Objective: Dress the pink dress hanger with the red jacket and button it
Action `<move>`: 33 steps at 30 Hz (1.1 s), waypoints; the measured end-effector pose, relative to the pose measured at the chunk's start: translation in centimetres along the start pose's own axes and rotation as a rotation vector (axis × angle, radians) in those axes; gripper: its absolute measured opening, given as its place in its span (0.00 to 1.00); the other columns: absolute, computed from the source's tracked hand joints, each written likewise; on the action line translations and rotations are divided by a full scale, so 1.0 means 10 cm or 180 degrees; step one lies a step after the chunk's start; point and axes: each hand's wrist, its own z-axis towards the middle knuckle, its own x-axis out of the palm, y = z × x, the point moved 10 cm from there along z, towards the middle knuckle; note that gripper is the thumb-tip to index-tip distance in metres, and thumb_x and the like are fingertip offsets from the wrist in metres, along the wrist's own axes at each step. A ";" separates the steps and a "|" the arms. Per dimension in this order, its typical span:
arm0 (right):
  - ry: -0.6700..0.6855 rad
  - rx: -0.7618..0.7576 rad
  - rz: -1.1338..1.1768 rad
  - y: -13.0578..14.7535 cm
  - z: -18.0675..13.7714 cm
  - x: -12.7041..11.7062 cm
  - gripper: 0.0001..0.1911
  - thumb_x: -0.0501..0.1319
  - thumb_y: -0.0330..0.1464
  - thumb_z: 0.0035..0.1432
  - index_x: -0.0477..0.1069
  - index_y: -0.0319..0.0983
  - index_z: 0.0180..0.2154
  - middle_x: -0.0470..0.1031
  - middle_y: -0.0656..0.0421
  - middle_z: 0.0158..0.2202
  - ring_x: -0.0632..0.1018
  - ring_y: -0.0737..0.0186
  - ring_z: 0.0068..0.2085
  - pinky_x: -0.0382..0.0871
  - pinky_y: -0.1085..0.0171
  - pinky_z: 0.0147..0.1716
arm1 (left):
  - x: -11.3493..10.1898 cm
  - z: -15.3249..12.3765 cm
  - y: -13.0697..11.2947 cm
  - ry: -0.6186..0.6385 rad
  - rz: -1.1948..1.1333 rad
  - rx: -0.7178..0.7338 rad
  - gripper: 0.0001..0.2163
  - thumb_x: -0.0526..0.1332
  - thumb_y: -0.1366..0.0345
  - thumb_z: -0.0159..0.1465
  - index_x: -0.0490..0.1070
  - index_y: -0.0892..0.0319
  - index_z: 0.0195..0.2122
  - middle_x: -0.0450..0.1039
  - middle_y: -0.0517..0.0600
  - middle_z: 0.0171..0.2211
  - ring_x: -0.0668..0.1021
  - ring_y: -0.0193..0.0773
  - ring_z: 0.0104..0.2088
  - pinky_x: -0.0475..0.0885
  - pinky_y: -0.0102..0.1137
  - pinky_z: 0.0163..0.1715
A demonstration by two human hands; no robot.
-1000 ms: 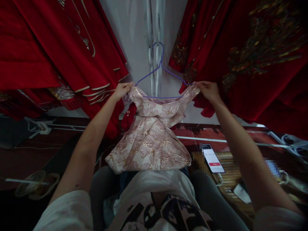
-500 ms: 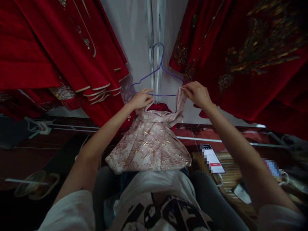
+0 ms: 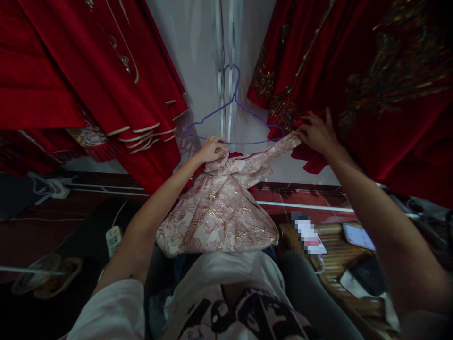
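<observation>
Two grips on dress (image 3: 221, 212): left hand (image 3: 213, 150) curled, right hand (image 3: 316, 133) pinching strap (image 3: 288, 142); shirt lettering (image 3: 265, 311) partly hidden

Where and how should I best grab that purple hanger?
Probably by the neck of the purple hanger, just below its hook, pinching from the front, since the pale wall lies behind. There two sloping arms meet in a slim stem, clear of the dress; the lower bar runs close to your left hand, and one end sits near your right hand.
</observation>
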 end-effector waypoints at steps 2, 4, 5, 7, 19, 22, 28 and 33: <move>-0.0051 -0.0017 0.0002 -0.01 -0.01 -0.02 0.13 0.54 0.34 0.64 0.76 0.37 0.37 0.70 0.48 0.55 0.60 0.52 0.64 0.27 0.47 0.65 | -0.01 -0.01 0.00 -0.0020 0.0014 -0.0015 0.15 0.55 0.55 0.64 0.79 0.56 0.38 0.70 0.52 0.53 0.68 0.45 0.55 0.56 0.46 0.61; -0.0139 -0.0011 0.0061 0.00 0.00 -0.04 0.12 0.55 0.34 0.64 0.76 0.37 0.37 0.71 0.48 0.54 0.61 0.52 0.63 0.27 0.47 0.65 | -0.02 -0.02 -0.02 -0.0026 0.0027 -0.0023 0.15 0.55 0.55 0.64 0.79 0.56 0.37 0.70 0.52 0.53 0.68 0.44 0.55 0.56 0.45 0.60; -0.0182 -0.0010 0.0102 0.00 0.01 -0.05 0.11 0.56 0.33 0.63 0.76 0.37 0.37 0.71 0.48 0.53 0.62 0.52 0.63 0.28 0.47 0.65 | -0.03 -0.02 -0.02 -0.0034 0.0026 -0.0022 0.15 0.55 0.55 0.64 0.79 0.56 0.37 0.70 0.52 0.52 0.69 0.44 0.55 0.56 0.45 0.60; -0.0249 -0.0003 0.0180 0.01 0.03 -0.05 0.08 0.58 0.32 0.62 0.76 0.38 0.35 0.72 0.47 0.53 0.63 0.51 0.62 0.29 0.46 0.66 | -0.04 -0.02 -0.04 -0.0042 0.0005 -0.0005 0.15 0.55 0.55 0.63 0.79 0.56 0.37 0.71 0.53 0.52 0.69 0.45 0.54 0.57 0.45 0.59; -0.0277 0.0271 0.0789 0.00 0.10 -0.16 0.08 0.59 0.33 0.61 0.75 0.37 0.36 0.72 0.46 0.51 0.68 0.49 0.56 0.45 0.46 0.62 | -0.05 -0.02 -0.07 -0.0007 -0.0087 -0.0003 0.13 0.57 0.57 0.63 0.79 0.56 0.38 0.71 0.53 0.52 0.70 0.44 0.54 0.59 0.45 0.58; -0.0338 0.0519 0.1249 0.09 0.22 -0.20 0.13 0.55 0.37 0.64 0.74 0.36 0.40 0.74 0.47 0.47 0.72 0.52 0.49 0.62 0.55 0.53 | -0.02 0.01 -0.21 0.0020 -0.0341 0.0105 0.13 0.57 0.57 0.64 0.78 0.55 0.38 0.72 0.52 0.52 0.71 0.42 0.54 0.61 0.43 0.58; -0.0246 0.0927 0.1808 0.44 0.49 -0.10 0.22 0.44 0.46 0.67 0.68 0.43 0.50 0.75 0.53 0.44 0.75 0.55 0.44 0.68 0.58 0.45 | -0.16 0.00 -0.41 -0.0193 -0.1183 0.0283 0.14 0.56 0.55 0.65 0.78 0.56 0.37 0.76 0.53 0.47 0.75 0.39 0.50 0.65 0.38 0.54; -0.0144 0.1051 0.1953 0.49 0.50 -0.01 0.28 0.41 0.52 0.65 0.67 0.43 0.51 0.76 0.54 0.41 0.76 0.55 0.43 0.70 0.58 0.43 | -0.71 -0.48 0.55 -0.2065 -0.1239 -0.1373 0.14 0.59 0.55 0.62 0.76 0.61 0.38 0.78 0.52 0.38 0.77 0.38 0.40 0.70 0.30 0.42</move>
